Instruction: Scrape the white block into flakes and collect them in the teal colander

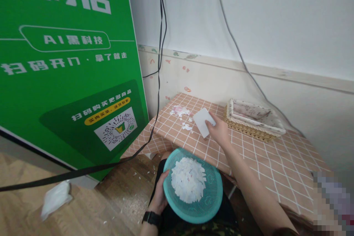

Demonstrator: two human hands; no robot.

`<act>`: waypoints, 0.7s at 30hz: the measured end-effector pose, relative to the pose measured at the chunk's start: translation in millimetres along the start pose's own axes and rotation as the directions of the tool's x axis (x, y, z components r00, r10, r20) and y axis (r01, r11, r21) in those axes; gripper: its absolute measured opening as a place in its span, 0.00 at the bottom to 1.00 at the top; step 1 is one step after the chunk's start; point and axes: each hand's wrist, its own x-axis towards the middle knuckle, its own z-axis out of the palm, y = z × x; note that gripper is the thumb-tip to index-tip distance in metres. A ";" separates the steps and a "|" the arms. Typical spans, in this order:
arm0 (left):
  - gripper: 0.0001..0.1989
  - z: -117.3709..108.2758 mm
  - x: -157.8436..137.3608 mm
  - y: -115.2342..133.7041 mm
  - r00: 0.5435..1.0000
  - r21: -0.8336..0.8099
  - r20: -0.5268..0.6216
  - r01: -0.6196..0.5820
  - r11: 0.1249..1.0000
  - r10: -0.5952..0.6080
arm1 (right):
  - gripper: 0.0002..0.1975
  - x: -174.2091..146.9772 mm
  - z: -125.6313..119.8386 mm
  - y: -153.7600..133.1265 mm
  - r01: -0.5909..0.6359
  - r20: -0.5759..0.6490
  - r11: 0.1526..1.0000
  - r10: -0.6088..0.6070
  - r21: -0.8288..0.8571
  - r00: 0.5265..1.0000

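I see a green panel (83, 88) rising beside the brown checked surface (265, 158). Over the person's lap (227, 208) sits a teal colander (217, 193) heaped with white paper pieces (188, 180), its rim clamped in the left grip (160, 193). A lined wicker basket (246, 129) stands on the surface. The right grip (219, 129) pinches a white card (201, 121) near loose scraps (187, 127) there.

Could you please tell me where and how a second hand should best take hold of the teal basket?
The teal basket is probably best gripped by its right rim, coming from the right: that round edge is free, while the left hand holds the opposite side. Keep it level, since loose white pieces are heaped inside.
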 end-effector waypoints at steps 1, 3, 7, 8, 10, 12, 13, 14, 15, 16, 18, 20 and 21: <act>0.13 0.2 -0.4 0.2 1.000 -0.003 0.003 0.004 1.000 -0.004 | 0.24 2.3 5.1 -3.6 -0.001 0.019 1.000 0.001 -0.009 1.000; 0.13 0.8 -1.2 0.8 1.000 -0.004 -0.004 0.003 1.000 -0.003 | 0.25 5.2 12.6 -8.4 -0.002 0.040 1.000 0.003 -0.031 0.999; 0.13 2.8 -2.4 2.6 1.000 0.000 -0.024 -0.010 1.000 0.010 | 0.25 8.7 16.3 -11.4 0.026 0.075 0.999 -0.024 -0.032 0.997; 0.13 3.2 -2.6 3.0 0.999 0.005 -0.029 -0.014 1.000 0.014 | 0.25 9.5 15.8 -11.4 0.038 0.083 0.999 -0.036 -0.024 0.996; 0.12 3.5 -2.7 3.8 0.999 0.018 -0.041 -0.021 1.000 0.021 | 0.25 11.2 14.3 -11.3 0.059 0.087 0.998 -0.058 -0.012 0.994; 0.12 3.1 -2.5 4.2 0.998 0.023 -0.053 -0.021 0.999 0.023 | 0.25 12.5 12.9 -11.4 0.078 0.086 0.997 -0.077 -0.011 0.993; 0.12 2.6 -2.3 4.3 0.998 0.024 -0.055 -0.018 1.000 0.020 | 0.25 13.1 12.3 -11.5 0.086 0.092 0.996 -0.085 -0.012 0.992; 0.12 1.9 -2.0 4.2 0.998 0.021 -0.054 -0.015 1.000 0.016 | 0.25 13.5 11.9 -11.6 0.095 0.104 0.995 -0.094 -0.011 0.990; 0.12 1.0 -1.7 4.0 0.999 0.016 -0.049 -0.011 1.000 0.012 | 0.24 14.0 11.4 -11.6 0.105 0.117 0.994 -0.103 -0.005 0.988; 0.13 -0.1 -1.3 3.7 0.999 0.010 -0.041 -0.006 1.000 0.006 | 0.24 14.6 11.0 -11.6 0.110 0.126 0.994 -0.110 0.005 0.986; 0.14 -2.2 -0.4 3.0 1.000 -0.001 -0.022 0.010 1.000 -0.010 | 0.23 16.0 10.3 -11.1 0.108 0.121 0.994 -0.110 0.024 0.986; 0.16 -3.9 0.2 2.4 1.000 -0.006 -0.008 0.026 1.000 -0.026 | 0.24 17.5 9.8 -10.0 0.088 0.098 0.996 -0.091 0.035 0.991; 0.16 -4.4 0.4 2.2 1.000 -0.007 -0.004 0.029 1.000 -0.029 | 0.24 18.0 9.7 -9.4 0.079 0.090 0.996 -0.082 0.038 0.993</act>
